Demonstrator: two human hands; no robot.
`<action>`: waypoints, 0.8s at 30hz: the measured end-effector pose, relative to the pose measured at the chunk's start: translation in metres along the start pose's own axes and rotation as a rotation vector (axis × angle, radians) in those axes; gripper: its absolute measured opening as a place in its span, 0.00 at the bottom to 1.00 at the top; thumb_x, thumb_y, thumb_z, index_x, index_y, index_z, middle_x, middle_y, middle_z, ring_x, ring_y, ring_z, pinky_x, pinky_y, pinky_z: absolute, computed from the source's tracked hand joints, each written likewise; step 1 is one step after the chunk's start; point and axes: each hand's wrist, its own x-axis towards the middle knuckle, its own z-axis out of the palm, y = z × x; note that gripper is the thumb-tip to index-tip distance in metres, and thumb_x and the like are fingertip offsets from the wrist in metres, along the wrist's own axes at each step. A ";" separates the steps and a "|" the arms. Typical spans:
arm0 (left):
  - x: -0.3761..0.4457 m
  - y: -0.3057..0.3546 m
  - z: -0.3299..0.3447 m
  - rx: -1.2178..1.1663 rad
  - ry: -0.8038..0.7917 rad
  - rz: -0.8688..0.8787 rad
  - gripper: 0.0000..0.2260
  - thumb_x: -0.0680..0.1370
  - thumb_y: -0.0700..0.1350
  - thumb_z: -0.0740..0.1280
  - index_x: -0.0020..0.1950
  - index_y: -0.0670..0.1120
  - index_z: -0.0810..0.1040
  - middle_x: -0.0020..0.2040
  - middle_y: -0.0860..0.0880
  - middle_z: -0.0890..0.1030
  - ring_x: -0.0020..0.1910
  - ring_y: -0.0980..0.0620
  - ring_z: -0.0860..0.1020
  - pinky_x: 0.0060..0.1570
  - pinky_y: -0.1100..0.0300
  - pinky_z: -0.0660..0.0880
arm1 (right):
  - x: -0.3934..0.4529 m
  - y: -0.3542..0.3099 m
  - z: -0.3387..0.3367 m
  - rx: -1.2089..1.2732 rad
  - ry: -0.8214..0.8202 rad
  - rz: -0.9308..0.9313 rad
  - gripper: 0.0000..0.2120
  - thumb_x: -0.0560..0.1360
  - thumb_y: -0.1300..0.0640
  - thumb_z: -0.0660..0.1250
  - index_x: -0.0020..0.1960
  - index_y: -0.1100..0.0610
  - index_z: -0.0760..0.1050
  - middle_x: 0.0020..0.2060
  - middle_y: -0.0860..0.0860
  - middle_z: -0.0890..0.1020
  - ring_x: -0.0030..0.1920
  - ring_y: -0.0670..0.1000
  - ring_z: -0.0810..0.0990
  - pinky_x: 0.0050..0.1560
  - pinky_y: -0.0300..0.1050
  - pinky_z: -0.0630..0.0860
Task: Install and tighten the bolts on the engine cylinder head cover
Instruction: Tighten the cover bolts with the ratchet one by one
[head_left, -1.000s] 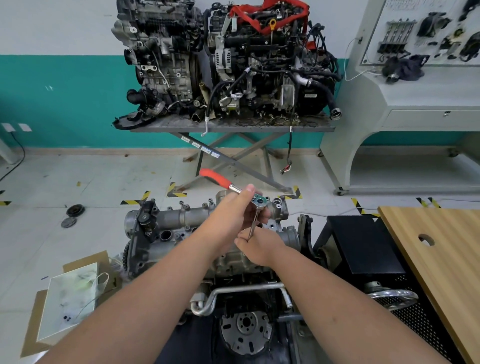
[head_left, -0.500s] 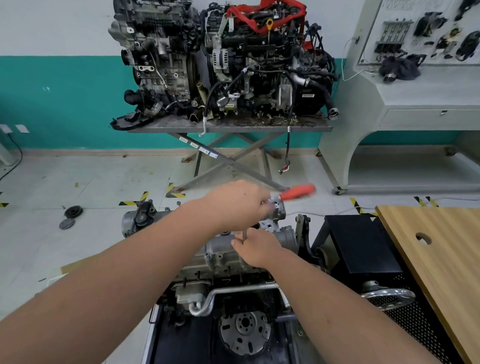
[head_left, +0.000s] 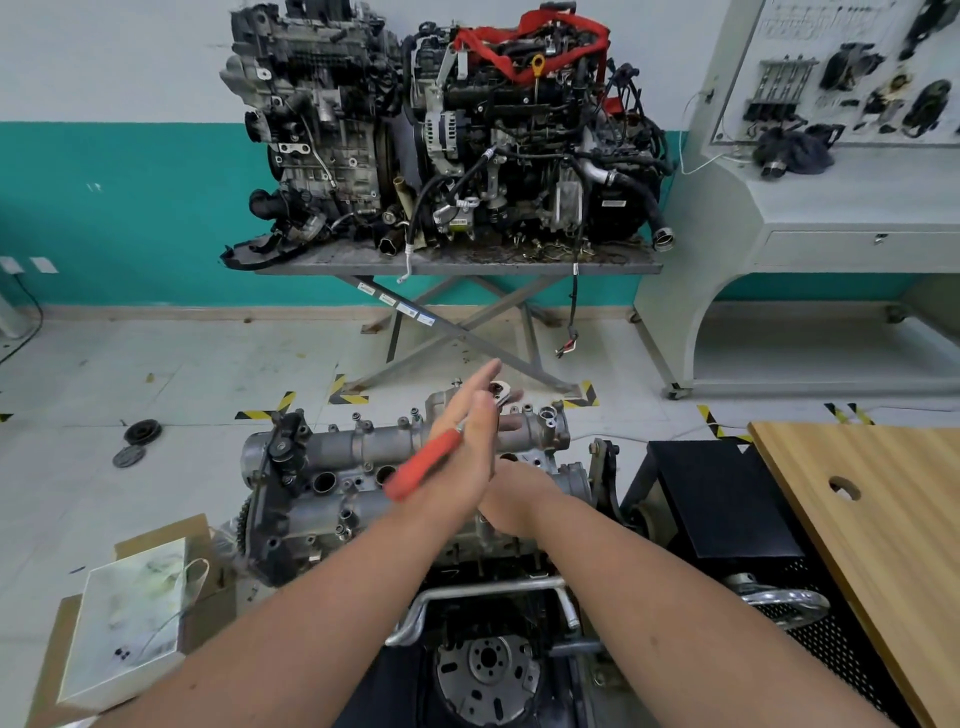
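Centre of the head view, low: cast aluminium cylinder head cover (head_left: 374, 447), dull grey, ribbed and lumpy, with round dark bores along the near side and small bolt heads (head_left: 414, 414) standing upright along the far edge. Sits on top of the grey engine block, toothed sprocket at its left end.

Left hand (head_left: 470, 452) over the cover's right half, fingers straight and spread flat, pressing against the ratchet wrench (head_left: 434, 462); smooth red plastic handle slants down-left, shiny chrome head peeks out past the fingertips near the cover's far right edge. Fingers not wrapped round the handle.

Right hand (head_left: 514, 501) just below-right, mostly hidden behind the left wrist, resting on the cover; whether curled on anything cannot be told.

Lower centre: bent chrome tube (head_left: 483, 590) and round steel flywheel (head_left: 488, 670) with a ring of holes. Lower left: white flat box (head_left: 130, 618) on brown cardboard. Right edge: pale wood-grain tabletop (head_left: 872, 519) with a round hole, beside a matte black box (head_left: 722, 499) with perforated mesh side.

Upper centre: two grimy engines (head_left: 447, 135), black hoses, red strap, on a grey scissor-leg steel table (head_left: 457, 267). Upper right: pale grey console (head_left: 831, 208) with a parts board. Teal band on the wall, glossy pale floor with yellow-black tape marks.
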 end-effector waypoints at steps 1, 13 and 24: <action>0.001 -0.001 0.003 -0.123 0.020 -0.038 0.18 0.80 0.65 0.50 0.64 0.66 0.73 0.57 0.54 0.84 0.51 0.55 0.83 0.51 0.54 0.80 | 0.001 0.000 0.001 0.015 0.010 -0.007 0.13 0.81 0.47 0.57 0.54 0.54 0.75 0.46 0.53 0.76 0.46 0.54 0.73 0.48 0.50 0.71; 0.012 0.005 -0.009 -0.330 0.012 -0.301 0.19 0.85 0.56 0.54 0.50 0.43 0.76 0.41 0.44 0.85 0.40 0.47 0.83 0.47 0.52 0.76 | 0.008 0.006 0.012 -0.026 0.058 -0.004 0.14 0.82 0.46 0.55 0.50 0.55 0.72 0.46 0.55 0.76 0.45 0.56 0.73 0.49 0.50 0.72; 0.023 0.034 -0.028 0.046 -0.212 -0.403 0.08 0.81 0.47 0.58 0.50 0.44 0.73 0.33 0.45 0.80 0.36 0.45 0.82 0.48 0.50 0.78 | 0.003 0.004 0.015 -0.153 0.029 -0.092 0.19 0.83 0.44 0.51 0.46 0.55 0.72 0.47 0.54 0.80 0.49 0.57 0.78 0.55 0.53 0.76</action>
